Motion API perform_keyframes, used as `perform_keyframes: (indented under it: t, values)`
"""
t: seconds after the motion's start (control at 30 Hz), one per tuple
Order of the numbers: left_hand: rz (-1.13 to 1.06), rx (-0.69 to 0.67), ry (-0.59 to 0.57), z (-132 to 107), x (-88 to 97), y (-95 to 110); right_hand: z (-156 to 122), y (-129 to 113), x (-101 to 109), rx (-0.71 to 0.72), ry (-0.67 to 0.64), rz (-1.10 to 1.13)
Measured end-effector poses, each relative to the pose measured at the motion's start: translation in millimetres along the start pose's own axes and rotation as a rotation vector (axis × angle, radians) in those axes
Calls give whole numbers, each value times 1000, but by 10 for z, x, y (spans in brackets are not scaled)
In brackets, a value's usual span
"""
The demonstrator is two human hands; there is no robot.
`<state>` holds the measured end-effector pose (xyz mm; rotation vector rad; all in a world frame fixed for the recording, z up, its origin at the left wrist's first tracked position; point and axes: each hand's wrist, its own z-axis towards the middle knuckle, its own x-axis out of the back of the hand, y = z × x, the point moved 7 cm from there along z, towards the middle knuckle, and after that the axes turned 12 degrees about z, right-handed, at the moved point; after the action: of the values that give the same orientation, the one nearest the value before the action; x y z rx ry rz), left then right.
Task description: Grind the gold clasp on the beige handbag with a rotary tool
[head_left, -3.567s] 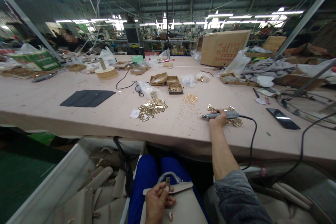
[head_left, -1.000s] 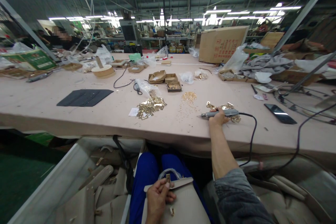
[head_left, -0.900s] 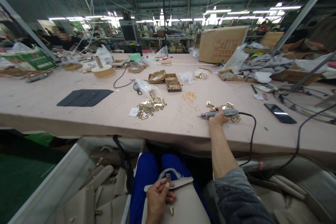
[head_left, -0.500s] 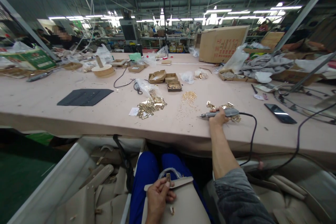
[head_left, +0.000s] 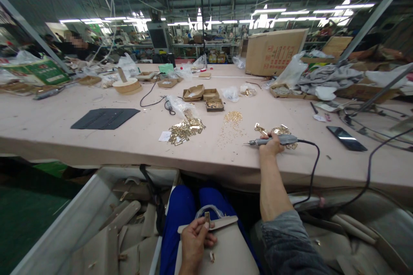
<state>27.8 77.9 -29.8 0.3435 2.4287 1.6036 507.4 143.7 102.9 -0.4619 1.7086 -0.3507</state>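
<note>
Left hand [head_left: 193,240]: below the near edge of the table [head_left: 145,148], over the person's lap. Thumb and forefinger pinch a small metal plate [head_left: 207,219], held upright at the flap [head_left: 222,224] of a beige bag [head_left: 230,247]; whether the plate is fastened to the flap cannot be told. The bag lies on blue-clad legs [head_left: 182,206], its handle [head_left: 209,209] towards the table. A small metal fitting [head_left: 212,257] shows on the bag's front, just beside the fingers.

Right hand [head_left: 271,145]: above the table's near edge, right of its middle. Fingers are wrapped around a grey electric screwdriver [head_left: 288,139], which lies nearly level, tip towards the table's left side. A dark cord [head_left: 316,167] runs from its rear end down over the near edge. Gold-coloured metal pieces [head_left: 280,129] lie just behind the hand and tool; contact between tool and pieces cannot be told.

Near the middle of the table: a heap of gold-coloured frames [head_left: 182,131], with scattered tiny gold parts [head_left: 232,117] to its right. A phone [head_left: 346,138] lies towards the table's right side, a dark mat [head_left: 103,118] towards its left. A large carton [head_left: 275,53] stands near the far edge.
</note>
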Motion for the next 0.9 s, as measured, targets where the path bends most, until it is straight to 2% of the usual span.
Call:
perform_keyframes:
  t: [0.57,0.9]
  values:
    - [9,20,27,-33,-22,162,11,0,5,74,11,-75]
    - [-3,6,17,-17,-6,103,-23,7,-25,72,-3,-81]
